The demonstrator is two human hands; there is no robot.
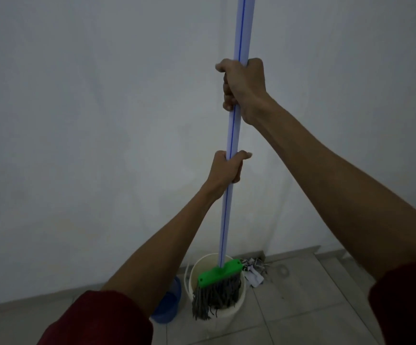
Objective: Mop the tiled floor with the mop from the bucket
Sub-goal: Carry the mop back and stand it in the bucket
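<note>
Head: mop (pixel 220 273) strands over bucket (pixel 227 317) rim

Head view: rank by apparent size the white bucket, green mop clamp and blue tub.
1. White plastic bucket
2. Green plastic mop clamp and blue plastic tub: unsure, arm partly hides tub.

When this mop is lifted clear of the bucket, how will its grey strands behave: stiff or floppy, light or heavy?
Probably floppy: the grey strands hang limp from the green head, some trailing over the rim of the white bucket. Possibly heavy and dripping if soaked, though wetness is unclear. The handle looks stiff under the left hand and right hand.
</note>
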